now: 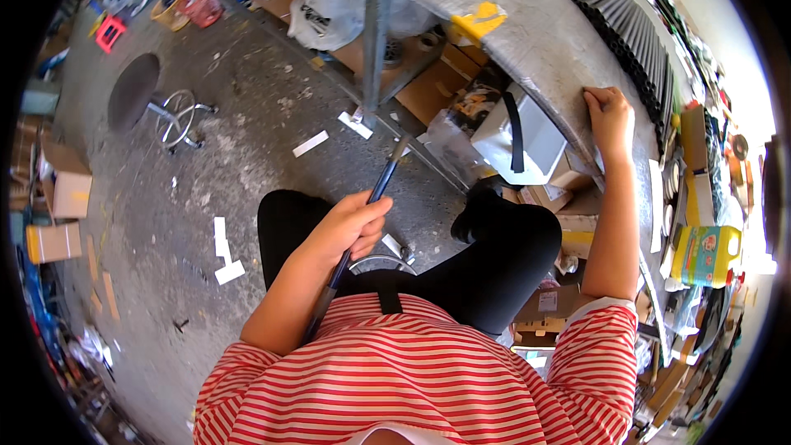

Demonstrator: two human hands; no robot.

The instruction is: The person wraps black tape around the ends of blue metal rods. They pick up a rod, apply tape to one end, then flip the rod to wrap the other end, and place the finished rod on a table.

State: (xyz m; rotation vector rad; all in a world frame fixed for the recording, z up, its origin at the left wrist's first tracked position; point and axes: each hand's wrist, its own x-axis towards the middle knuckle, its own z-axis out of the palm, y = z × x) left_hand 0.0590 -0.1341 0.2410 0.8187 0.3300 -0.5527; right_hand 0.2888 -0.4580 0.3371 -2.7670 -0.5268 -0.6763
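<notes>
My left hand [350,227] is closed around a long dark tube [386,178]. The tube slants up and away from my body, its far tip duller and greyish, while its near end passes down along my left side by the striped shirt. On the grey worktable [535,25] to the right rests my right hand [611,119], its fingers curled in near the table's edge. Nothing shows in that hand. Beyond it on the tabletop lies a row of similar dark tubes [622,37], set side by side.
Under the table are plastic bags [325,15], a white bin [519,140] and cardboard boxes. A round stool [136,92] stands on the floor at left, near white strips [222,249]. A yellow jug [704,255] is at far right. Stacked cartons [66,177] line the left side.
</notes>
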